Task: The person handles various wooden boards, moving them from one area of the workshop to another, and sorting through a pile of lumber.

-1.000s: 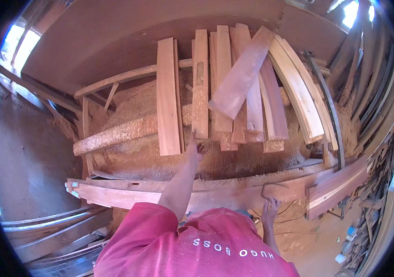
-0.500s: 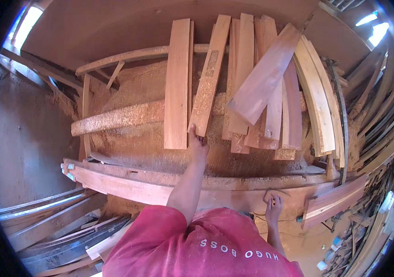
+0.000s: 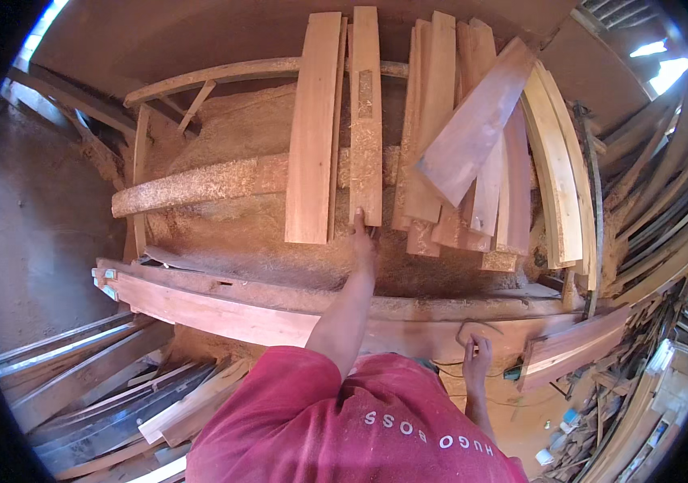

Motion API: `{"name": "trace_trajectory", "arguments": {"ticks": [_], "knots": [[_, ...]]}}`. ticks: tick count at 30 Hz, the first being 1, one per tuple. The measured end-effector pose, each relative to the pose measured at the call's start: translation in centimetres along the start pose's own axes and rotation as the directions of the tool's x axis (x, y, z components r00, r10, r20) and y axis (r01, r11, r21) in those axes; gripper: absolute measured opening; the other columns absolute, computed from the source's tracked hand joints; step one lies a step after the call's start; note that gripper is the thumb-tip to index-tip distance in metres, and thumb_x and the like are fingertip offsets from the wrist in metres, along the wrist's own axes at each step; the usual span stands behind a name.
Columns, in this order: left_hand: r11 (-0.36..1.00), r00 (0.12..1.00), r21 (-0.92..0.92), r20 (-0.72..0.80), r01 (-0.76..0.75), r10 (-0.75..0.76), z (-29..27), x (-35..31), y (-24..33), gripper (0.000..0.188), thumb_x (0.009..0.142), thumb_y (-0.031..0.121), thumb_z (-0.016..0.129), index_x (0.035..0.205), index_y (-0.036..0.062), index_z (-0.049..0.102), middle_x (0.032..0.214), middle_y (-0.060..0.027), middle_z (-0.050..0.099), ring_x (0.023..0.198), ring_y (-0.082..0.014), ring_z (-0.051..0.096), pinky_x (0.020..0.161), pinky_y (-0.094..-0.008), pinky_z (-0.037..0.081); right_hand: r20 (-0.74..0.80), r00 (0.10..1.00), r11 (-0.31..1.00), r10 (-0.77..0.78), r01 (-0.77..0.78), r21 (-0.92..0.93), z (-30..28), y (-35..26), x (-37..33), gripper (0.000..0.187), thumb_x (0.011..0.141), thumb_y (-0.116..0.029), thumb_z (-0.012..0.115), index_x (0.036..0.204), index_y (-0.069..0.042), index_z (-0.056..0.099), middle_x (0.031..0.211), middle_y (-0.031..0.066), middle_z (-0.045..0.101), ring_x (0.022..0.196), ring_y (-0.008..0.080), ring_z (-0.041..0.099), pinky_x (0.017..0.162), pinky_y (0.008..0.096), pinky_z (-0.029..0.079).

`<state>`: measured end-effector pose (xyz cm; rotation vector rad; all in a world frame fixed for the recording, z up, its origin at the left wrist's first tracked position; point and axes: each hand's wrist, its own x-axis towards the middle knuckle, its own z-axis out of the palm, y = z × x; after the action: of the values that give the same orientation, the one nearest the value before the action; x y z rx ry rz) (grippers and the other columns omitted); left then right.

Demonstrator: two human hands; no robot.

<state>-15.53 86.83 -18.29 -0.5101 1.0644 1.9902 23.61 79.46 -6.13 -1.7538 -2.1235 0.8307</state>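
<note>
My left hand point(image 3: 365, 232) grips the near end of a plank point(image 3: 365, 137), thumb on top and fingers curled under. Wood shavings cling to that plank, and a darker rectangular patch marks its upper half. Just to its left lies a wider, smooth board point(image 3: 313, 129), with a narrow one showing beside it. To the right, several boards point(image 3: 432, 121) overlap, and a greyish-brown board point(image 3: 477, 121) rests slantwise across them. Low at the right, my right hand point(image 3: 477, 360) is closed on a thin, dark, bent piece point(image 3: 482, 328) like a wire frame; its kind is unclear.
The boards lie across a rack with a back rail point(image 3: 223, 76) and a shaving-covered middle beam point(image 3: 199, 191). A long front beam point(image 3: 215, 318) runs between me and them. Pale curved planks point(image 3: 557, 185) lie at right, near stacked timber point(image 3: 666, 177). More lumber point(image 3: 94, 378) is at lower left.
My left hand has moved the shavings-covered plank rightward and turned it straighter, so a gap shows beside the wide board. The right hand keeps its hold on the thin bent piece.
</note>
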Motion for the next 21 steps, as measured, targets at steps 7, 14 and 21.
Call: {"name": "trace_trajectory", "arguments": {"ticks": [7, 14, 21], "knots": [[0.996, 0.980, 0.084, -0.198, -0.011, 0.027, -7.5, -1.1, 4.0, 0.092, 0.091, 0.061, 0.062, 0.153, 0.0060, 0.022, 0.155, -0.0162, 0.032, 0.143, -0.0327, 0.033, 0.112, -0.0529, 0.034, -0.090, 0.994, 0.997, 0.068, -0.065, 0.043, 0.7, 1.2, -2.0, 0.015, 0.092, -0.004, 0.062, 0.105, 0.002, 0.065, 0.098, 0.0172, 0.063, 0.093, 0.0322, 0.060, 0.081, 0.0407, 0.049], [0.995, 0.991, 0.091, -0.123, -0.039, 0.050, -8.8, 2.1, 10.3, 0.092, 0.089, 0.070, 0.056, 0.152, 0.0086, 0.029, 0.148, -0.0157, 0.042, 0.131, -0.0294, 0.045, 0.106, -0.0469, 0.040, 0.036, 0.999, 0.999, 0.033, -0.032, -0.024, 1.9, 2.5, -3.0, 0.015, 0.093, -0.007, 0.061, 0.105, 0.001, 0.066, 0.094, 0.0181, 0.063, 0.091, 0.0323, 0.061, 0.082, 0.0426, 0.048], [0.944, 0.887, 0.288, -0.376, -0.164, 0.269, -11.9, 5.9, 24.5, 0.099, 0.085, 0.075, 0.056, 0.141, -0.0049, 0.040, 0.133, -0.0219, 0.051, 0.114, -0.0351, 0.058, 0.085, -0.0511, 0.054, 0.036, 0.999, 0.999, 0.039, -0.037, -0.033, 2.3, 0.6, -2.1, 0.017, 0.093, -0.009, 0.061, 0.107, 0.001, 0.067, 0.094, 0.0183, 0.065, 0.091, 0.0330, 0.062, 0.082, 0.0426, 0.049]]}}
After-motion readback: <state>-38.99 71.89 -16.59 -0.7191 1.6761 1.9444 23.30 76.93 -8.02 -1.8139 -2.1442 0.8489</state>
